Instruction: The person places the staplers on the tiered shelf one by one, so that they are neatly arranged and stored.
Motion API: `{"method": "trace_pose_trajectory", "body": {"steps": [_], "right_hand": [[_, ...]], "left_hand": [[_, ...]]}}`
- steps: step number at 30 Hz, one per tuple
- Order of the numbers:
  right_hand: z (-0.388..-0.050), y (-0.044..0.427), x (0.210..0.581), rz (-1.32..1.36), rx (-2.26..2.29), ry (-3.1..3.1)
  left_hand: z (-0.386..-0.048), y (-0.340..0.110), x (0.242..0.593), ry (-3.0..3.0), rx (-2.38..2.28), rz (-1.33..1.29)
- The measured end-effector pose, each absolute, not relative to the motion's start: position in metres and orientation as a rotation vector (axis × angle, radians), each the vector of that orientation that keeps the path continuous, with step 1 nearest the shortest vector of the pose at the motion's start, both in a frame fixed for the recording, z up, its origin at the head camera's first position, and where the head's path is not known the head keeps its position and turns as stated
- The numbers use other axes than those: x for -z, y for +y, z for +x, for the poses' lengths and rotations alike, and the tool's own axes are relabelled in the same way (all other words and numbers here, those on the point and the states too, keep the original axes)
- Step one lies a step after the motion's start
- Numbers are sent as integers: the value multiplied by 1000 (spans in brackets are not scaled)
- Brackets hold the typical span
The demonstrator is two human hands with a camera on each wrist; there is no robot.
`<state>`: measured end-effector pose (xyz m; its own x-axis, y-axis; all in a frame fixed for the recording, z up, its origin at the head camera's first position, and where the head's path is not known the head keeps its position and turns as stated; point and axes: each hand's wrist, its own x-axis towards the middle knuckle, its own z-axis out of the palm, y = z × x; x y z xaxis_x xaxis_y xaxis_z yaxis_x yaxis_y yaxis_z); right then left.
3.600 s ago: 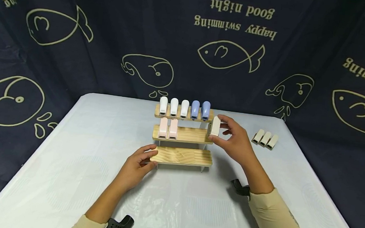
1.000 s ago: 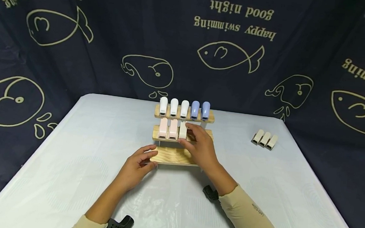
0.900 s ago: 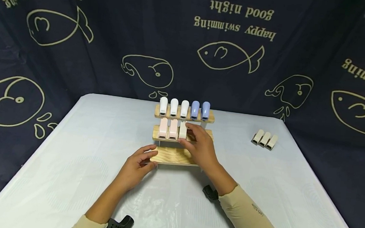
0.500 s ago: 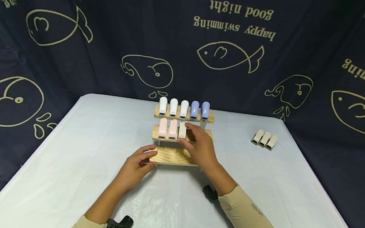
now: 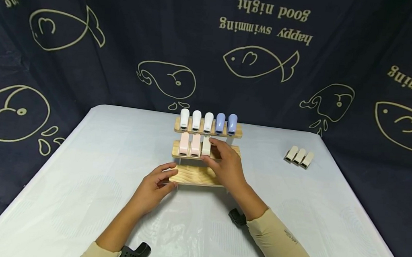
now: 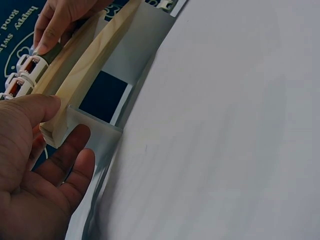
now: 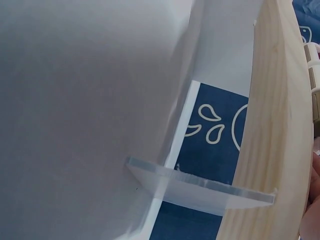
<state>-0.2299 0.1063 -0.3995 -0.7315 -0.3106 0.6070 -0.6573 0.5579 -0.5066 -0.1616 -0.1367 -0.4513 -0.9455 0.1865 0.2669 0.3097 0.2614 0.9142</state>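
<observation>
A three-tier wooden display stand (image 5: 195, 176) with clear supports stands on the table. My right hand (image 5: 227, 166) pinches a cream mini stapler (image 5: 206, 146) by its ends on the middle shelf, right of two pink staplers (image 5: 184, 144). My left hand (image 5: 152, 189) holds the left end of the bottom shelf; in the left wrist view its thumb and fingers lie around the wooden board (image 6: 95, 57). White staplers (image 5: 196, 120) and blue staplers (image 5: 219, 123) fill the top shelf. The right wrist view shows the shelf board (image 7: 275, 100), with only a sliver of the hand.
Three more cream staplers (image 5: 300, 156) lie side by side on the white tablecloth (image 5: 87, 200) to the right. Behind the table hangs a dark blue curtain (image 5: 126, 29) with fish drawings. A clear support (image 7: 200, 187) stands under the shelf.
Since the oldest frame, my right hand has carried the cream stapler left from the middle shelf's right end to beside the pink ones. Over the last second neither hand visibly moves.
</observation>
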Motion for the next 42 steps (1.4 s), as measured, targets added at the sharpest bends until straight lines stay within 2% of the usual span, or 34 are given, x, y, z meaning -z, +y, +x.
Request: {"method": "trace_pose_trajectory", "body": {"steps": [24,33,42], "right_hand": [[-223,120,388,848,-1165,-2424],[-221,171,378,803,-1053,-2413],[-232,259,378,551,-843,-2445]], "left_hand": [[-161,-138,450,-2422,1770,-468],[-162,-137,451,-2411,1774,-463],[-162,-136,452,-2418,1773,-454]]}}
